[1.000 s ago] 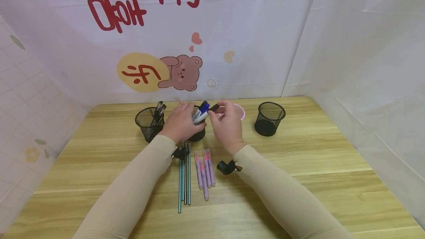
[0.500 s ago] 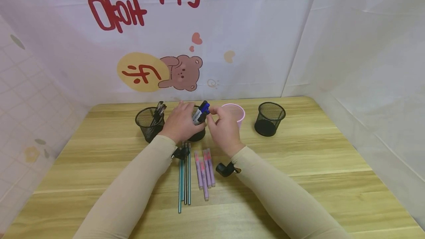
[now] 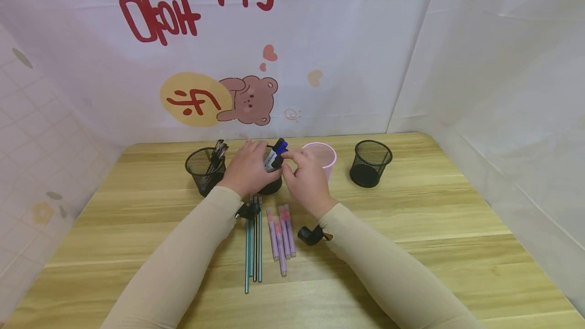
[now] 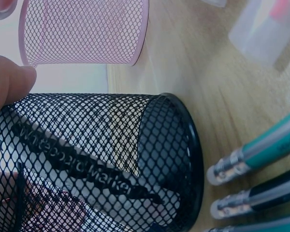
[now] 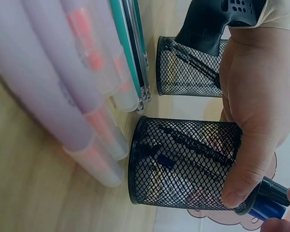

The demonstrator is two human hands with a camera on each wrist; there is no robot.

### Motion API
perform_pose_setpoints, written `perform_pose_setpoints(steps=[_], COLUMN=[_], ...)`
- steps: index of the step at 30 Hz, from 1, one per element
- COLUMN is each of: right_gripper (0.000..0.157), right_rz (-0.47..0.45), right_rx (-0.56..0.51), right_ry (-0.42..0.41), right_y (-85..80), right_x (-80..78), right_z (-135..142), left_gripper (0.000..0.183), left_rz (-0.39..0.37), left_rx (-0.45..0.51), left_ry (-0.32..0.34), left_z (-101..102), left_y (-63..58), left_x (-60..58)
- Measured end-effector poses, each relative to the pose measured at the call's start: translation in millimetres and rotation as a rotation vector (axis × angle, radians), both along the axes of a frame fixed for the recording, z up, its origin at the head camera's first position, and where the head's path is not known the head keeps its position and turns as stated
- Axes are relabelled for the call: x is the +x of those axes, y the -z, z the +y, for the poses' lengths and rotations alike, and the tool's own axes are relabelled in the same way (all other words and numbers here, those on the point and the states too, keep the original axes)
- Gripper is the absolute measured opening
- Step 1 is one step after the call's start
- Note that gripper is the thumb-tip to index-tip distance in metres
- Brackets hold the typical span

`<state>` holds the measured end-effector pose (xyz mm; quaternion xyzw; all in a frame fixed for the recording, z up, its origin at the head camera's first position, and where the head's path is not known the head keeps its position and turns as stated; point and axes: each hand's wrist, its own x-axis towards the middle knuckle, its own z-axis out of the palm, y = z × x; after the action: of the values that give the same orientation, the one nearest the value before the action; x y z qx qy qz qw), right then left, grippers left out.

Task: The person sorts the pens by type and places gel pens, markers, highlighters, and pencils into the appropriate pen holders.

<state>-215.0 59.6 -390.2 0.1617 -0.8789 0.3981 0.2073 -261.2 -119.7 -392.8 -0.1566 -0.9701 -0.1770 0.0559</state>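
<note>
My left hand [image 3: 247,169] grips a black mesh pen holder [image 3: 270,187] on the table, thumb over its near side at the rim. Inside lean whiteboard markers; a blue cap [image 3: 281,148] and black caps stick out on top. Lettering on one whiteboard marker [image 4: 72,157] shows through the mesh in the left wrist view. My right hand [image 3: 308,179] is just right of the rim, thumb and index finger parted, fingertips right at the marker caps. In the right wrist view only its fingertips [image 5: 278,225] show, beside the black cap [image 5: 274,191] and blue cap [image 5: 267,208].
Left of it stands another black mesh holder [image 3: 201,164] with black pens. A pink holder [image 3: 325,154] and a black one [image 3: 371,161] stand to the right. Pencils [image 3: 254,248] and several purple highlighters [image 3: 282,242] lie in front, near the forearms.
A black-capped marker that my right hand pinched above the rim has gone down into the holder. The right hand has moved slightly left, its fingertips now parted. My left hand has stayed put.
</note>
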Motion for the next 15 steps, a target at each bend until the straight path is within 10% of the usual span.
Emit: perform_pose_setpoints(steps=[15], right_gripper=[0.026], right_rz=[0.164], right_rx=[0.048], right_ry=[-0.025], right_y=[-12.5], right_x=[-9.4], right_z=[27], left_gripper=[0.094], left_rz=[0.000], left_rx=[0.002], left_ry=[0.001], left_z=[0], left_y=[0.6], left_x=[-0.4])
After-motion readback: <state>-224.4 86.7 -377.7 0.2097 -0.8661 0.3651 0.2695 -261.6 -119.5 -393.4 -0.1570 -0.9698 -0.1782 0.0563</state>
